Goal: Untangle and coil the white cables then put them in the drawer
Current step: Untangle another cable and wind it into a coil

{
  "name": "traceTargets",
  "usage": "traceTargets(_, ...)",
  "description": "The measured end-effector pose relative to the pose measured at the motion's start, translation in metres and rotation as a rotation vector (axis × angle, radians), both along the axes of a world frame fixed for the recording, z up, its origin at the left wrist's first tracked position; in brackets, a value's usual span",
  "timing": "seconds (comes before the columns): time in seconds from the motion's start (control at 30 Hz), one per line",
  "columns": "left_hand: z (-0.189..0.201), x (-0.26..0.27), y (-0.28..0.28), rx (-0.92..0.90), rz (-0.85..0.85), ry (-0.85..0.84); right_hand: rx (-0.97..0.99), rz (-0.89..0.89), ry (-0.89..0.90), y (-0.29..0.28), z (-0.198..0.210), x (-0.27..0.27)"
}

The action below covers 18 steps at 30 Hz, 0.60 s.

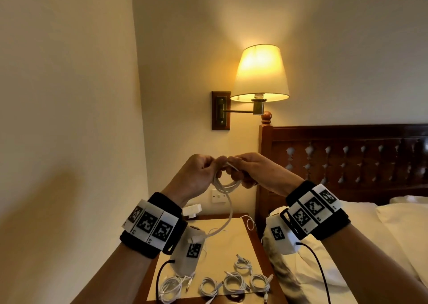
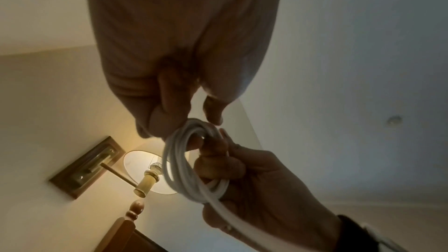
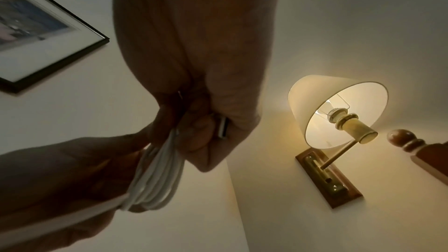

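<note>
I hold a partly wound white cable coil (image 1: 223, 184) at chest height between both hands. My left hand (image 1: 214, 164) pinches the top of the coil (image 2: 177, 164) with thumb and fingers. My right hand (image 1: 234, 167) grips the other side, fingers through the loops, and holds the cable's plug (image 3: 223, 127). The loose tail (image 1: 229, 211) hangs down onto the nightstand (image 1: 234, 239). Several finished white coils (image 1: 232, 281) lie along the nightstand's front edge. No drawer is in view.
A lit wall lamp (image 1: 259, 72) hangs just above and behind my hands. The wooden headboard (image 1: 347, 155) and the bed with pillows (image 1: 405, 222) are to the right. A wall socket (image 1: 218, 196) and a white adapter (image 1: 191, 211) are behind the nightstand.
</note>
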<state>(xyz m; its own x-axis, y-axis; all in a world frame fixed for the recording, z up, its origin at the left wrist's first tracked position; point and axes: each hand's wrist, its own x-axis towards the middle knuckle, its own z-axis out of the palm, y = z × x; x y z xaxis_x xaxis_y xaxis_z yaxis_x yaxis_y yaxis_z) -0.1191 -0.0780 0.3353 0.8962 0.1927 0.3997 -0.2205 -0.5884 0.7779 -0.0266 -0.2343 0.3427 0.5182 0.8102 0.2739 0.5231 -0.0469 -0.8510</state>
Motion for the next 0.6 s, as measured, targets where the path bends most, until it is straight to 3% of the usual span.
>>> traceTargets(0.13, -0.007, 0.004, -0.001, 0.047, 0.038, 0.035, 0.013, -0.144, -0.094, 0.003, -0.006, 0.002)
traceTargets(0.27, -0.012, 0.003, 0.0, -0.095, -0.045, 0.126, 0.081, -0.207, -0.182, 0.006, -0.012, 0.005)
traceTargets(0.37, -0.015, 0.005, -0.002, -0.2, -0.061, 0.116, 0.124, -0.27, -0.34, 0.007, -0.019, 0.011)
traceTargets(0.47, -0.021, 0.011, -0.002, -0.291, -0.021, 0.052, 0.158, -0.301, -0.608, 0.002, -0.028, 0.004)
traceTargets(0.6, -0.028, 0.017, 0.004, -0.399, 0.014, -0.05, 0.216, -0.152, -0.844, -0.01, -0.042, -0.023)
